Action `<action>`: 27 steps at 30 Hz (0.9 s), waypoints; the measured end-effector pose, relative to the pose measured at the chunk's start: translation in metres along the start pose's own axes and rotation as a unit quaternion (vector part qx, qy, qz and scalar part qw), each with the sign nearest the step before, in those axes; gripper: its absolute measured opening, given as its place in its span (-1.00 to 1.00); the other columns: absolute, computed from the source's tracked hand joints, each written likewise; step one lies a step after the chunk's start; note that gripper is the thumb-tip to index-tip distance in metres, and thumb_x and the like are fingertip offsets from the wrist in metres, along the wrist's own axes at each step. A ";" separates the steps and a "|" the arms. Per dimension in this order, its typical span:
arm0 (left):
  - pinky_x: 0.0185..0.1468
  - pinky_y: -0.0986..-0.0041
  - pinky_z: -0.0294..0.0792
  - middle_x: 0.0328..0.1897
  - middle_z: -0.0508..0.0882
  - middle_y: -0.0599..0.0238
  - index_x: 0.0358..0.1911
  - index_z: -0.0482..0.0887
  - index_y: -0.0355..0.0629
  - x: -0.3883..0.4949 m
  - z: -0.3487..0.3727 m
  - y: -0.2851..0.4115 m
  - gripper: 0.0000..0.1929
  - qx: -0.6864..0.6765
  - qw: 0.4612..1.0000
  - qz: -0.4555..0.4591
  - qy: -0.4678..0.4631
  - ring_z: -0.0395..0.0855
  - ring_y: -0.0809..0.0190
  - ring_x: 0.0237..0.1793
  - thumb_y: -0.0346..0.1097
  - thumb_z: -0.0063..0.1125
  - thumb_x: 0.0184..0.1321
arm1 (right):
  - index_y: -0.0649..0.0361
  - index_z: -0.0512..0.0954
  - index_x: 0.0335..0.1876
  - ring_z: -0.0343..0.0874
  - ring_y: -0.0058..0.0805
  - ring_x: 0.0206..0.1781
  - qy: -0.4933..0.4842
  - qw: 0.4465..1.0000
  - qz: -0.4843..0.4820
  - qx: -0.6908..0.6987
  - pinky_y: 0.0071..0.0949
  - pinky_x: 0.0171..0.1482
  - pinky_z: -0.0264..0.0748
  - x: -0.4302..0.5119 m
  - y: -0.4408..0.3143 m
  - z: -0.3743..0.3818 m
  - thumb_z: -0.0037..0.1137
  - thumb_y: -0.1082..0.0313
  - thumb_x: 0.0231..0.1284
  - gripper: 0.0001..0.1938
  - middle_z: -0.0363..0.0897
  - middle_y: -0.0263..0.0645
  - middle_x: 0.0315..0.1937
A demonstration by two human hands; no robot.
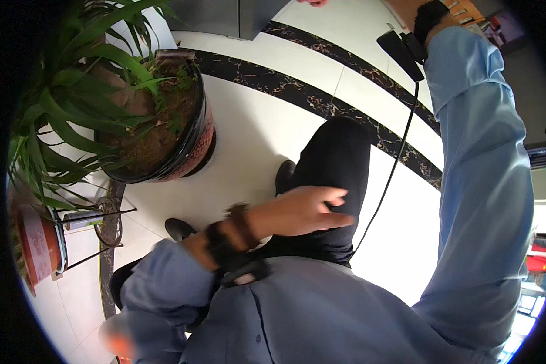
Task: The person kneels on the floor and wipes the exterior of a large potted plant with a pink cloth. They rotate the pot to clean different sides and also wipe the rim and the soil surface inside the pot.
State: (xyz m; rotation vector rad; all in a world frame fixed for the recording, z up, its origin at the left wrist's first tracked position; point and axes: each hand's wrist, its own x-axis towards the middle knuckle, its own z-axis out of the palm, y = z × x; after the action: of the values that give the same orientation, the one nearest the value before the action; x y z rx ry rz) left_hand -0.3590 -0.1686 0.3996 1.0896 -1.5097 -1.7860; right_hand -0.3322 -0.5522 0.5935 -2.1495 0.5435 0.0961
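Note:
My left hand [307, 211] is over my black-trousered thigh [334, 164], its fingers spread and blurred, with nothing held. A dark brown band and a black strap with a small device [243, 270] are around that wrist. My right arm reaches up the right side of the view. Only part of my right hand [402, 11] shows at the top edge, so what it holds, if anything, is hidden. On its wrist is a black strap [430, 20] with a black box-shaped device [400, 54], from which a black cable [391, 177] runs down to my waist.
A large glazed pot [202, 150] with a long-leaved plant [68, 100] stands on the left. Below it are an orange-brown pot [38, 241] and a black metal stand [109, 223]. A grey cabinet [209, 18] is at the top. Black marbled strips [295, 88] cross the white tiles.

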 end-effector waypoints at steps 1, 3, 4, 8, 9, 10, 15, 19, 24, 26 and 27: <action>0.02 0.46 0.60 0.42 0.58 -0.10 0.49 0.25 -0.48 0.025 0.015 0.002 -0.10 -0.043 0.999 0.005 -0.014 0.83 0.17 -0.06 0.15 0.30 0.36 | 0.23 0.60 0.06 0.73 -0.41 -0.29 -0.034 0.999 -0.019 -0.031 -0.50 -0.30 0.65 0.003 -0.012 0.001 0.06 0.42 0.38 -0.78 0.75 -0.17 -0.26; -0.18 0.55 0.56 0.24 0.69 -0.01 0.48 0.26 -0.50 0.057 0.041 0.003 -0.21 -0.045 0.996 0.051 -0.056 0.75 0.37 -0.30 -0.05 0.31 0.40 | 0.22 0.59 0.00 0.71 -0.45 -0.27 -0.096 0.993 -0.060 0.029 -0.54 -0.34 0.60 -0.001 -0.027 0.006 0.04 0.43 0.36 -0.81 0.71 -0.22 -0.23; -0.26 0.55 0.51 0.03 0.74 0.09 0.34 0.46 -0.49 0.065 0.051 0.003 -0.38 -0.073 0.992 0.080 -0.066 0.69 0.40 -0.39 -0.11 0.31 0.42 | 0.21 0.59 -0.02 0.70 -0.46 -0.27 -0.113 0.991 -0.068 0.030 -0.54 -0.35 0.59 0.002 -0.034 0.010 0.04 0.43 0.35 -0.82 0.71 -0.23 -0.22; -0.15 0.54 0.62 -0.24 0.79 0.27 -0.14 0.74 -0.32 0.067 0.069 0.010 -0.64 -0.165 0.980 0.051 -0.099 0.77 0.38 -0.31 -0.10 0.10 0.56 | 0.20 0.61 -0.16 0.67 -0.50 -0.33 -0.131 0.990 -0.053 -0.009 -0.56 -0.34 0.58 0.017 -0.048 0.029 0.04 0.46 0.31 -0.88 0.70 -0.27 -0.32; -0.12 0.53 0.64 -0.26 0.79 0.29 -0.16 0.74 -0.30 0.061 0.070 0.016 -0.62 -0.155 0.981 0.045 -0.105 0.79 0.38 -0.29 -0.09 0.06 0.58 | 0.19 0.61 -0.18 0.67 -0.50 -0.34 -0.115 0.993 -0.026 -0.026 -0.56 -0.34 0.58 0.019 -0.048 0.033 0.04 0.46 0.31 -0.89 0.70 -0.27 -0.35; -0.13 0.52 0.62 -0.25 0.79 0.27 -0.18 0.74 -0.30 0.056 0.073 0.025 -0.61 -0.165 0.978 0.042 -0.117 0.79 0.36 -0.27 -0.06 0.05 0.58 | 0.19 0.62 -0.25 0.66 -0.53 -0.36 -0.128 0.990 -0.031 -0.045 -0.55 -0.39 0.55 0.020 -0.048 0.036 0.04 0.42 0.34 -0.89 0.69 -0.28 -0.42; -0.17 0.40 0.56 -0.29 0.75 0.23 -0.23 0.72 -0.30 0.036 0.080 0.085 -0.63 -0.143 0.966 0.135 -0.166 0.74 0.28 -0.30 -0.11 0.04 0.54 | 0.18 0.66 -0.21 0.66 -0.53 -0.35 -0.001 0.979 0.028 -0.200 -0.52 -0.40 0.54 -0.016 -0.042 0.050 0.18 0.28 0.33 -0.85 0.71 -0.28 -0.39; -0.15 0.39 0.54 -0.28 0.75 0.26 -0.25 0.71 -0.26 0.023 0.071 0.102 -0.63 -0.139 0.967 0.145 -0.158 0.71 0.31 -0.28 -0.10 0.01 0.56 | 0.25 0.59 0.17 0.61 -0.47 -0.10 0.071 0.975 0.050 -0.202 -0.44 -0.03 0.57 -0.067 -0.030 0.071 0.36 0.28 0.21 -0.57 0.69 -0.28 -0.15; -0.07 0.45 0.58 -0.21 0.76 0.31 -0.20 0.68 -0.25 0.033 0.068 0.098 -0.67 -0.240 0.955 0.138 -0.105 0.71 0.36 -0.25 -0.18 -0.08 0.62 | 0.27 0.64 0.02 0.59 -0.54 -0.21 0.028 0.996 0.071 -0.050 -0.51 -0.13 0.56 -0.095 -0.017 0.103 0.36 0.32 0.18 -0.67 0.65 -0.31 -0.27; -0.05 0.45 0.58 -0.18 0.77 0.30 -0.20 0.67 -0.26 0.035 0.075 0.093 -0.67 -0.296 0.940 0.126 -0.111 0.71 0.36 -0.25 -0.19 -0.09 0.62 | 0.28 0.64 0.03 0.56 -0.55 -0.23 0.010 0.995 0.097 -0.028 -0.49 -0.17 0.55 -0.105 -0.013 0.116 0.37 0.32 0.17 -0.66 0.62 -0.33 -0.30; -0.04 0.46 0.58 -0.17 0.77 0.29 -0.19 0.67 -0.27 0.036 0.081 0.091 -0.67 -0.334 0.928 0.118 -0.119 0.71 0.36 -0.24 -0.20 -0.10 0.62 | 0.28 0.64 0.04 0.55 -0.55 -0.25 0.010 0.993 0.111 -0.023 -0.48 -0.20 0.54 -0.112 -0.011 0.123 0.37 0.32 0.17 -0.65 0.61 -0.34 -0.31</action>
State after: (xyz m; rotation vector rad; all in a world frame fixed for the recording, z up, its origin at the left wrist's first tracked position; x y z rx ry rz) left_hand -0.4539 -0.1755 0.4832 0.3492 -0.9603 -2.0713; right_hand -0.4125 -0.4108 0.5573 -2.1287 0.7985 0.2131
